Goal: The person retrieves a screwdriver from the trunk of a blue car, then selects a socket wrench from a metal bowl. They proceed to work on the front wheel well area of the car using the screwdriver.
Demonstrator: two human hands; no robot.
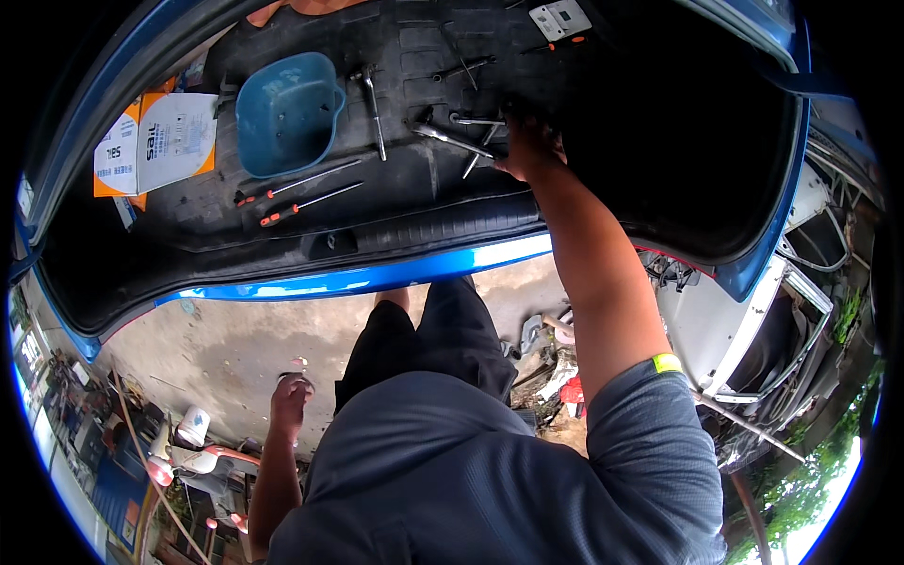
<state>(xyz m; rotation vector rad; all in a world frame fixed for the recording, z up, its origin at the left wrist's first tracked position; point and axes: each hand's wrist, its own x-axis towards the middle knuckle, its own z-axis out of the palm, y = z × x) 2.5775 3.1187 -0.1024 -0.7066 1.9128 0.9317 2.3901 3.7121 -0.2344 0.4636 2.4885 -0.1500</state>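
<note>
Silver wrench (454, 140) lies in the trunk (424, 226), just left of the right hand (533, 148), slanting down toward it. Can't tell if that one's gripping. Left hand (294, 388) hangs well apart outside, grip unclear too.

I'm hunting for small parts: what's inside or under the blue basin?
Inside the blue basin, a few dark spots show, too small to identify. Anything under it is covered from view.

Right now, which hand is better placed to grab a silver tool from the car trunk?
Probably the right hand: it's inside the trunk, right by silver tools. The left hand hangs outside, farther away.
</note>
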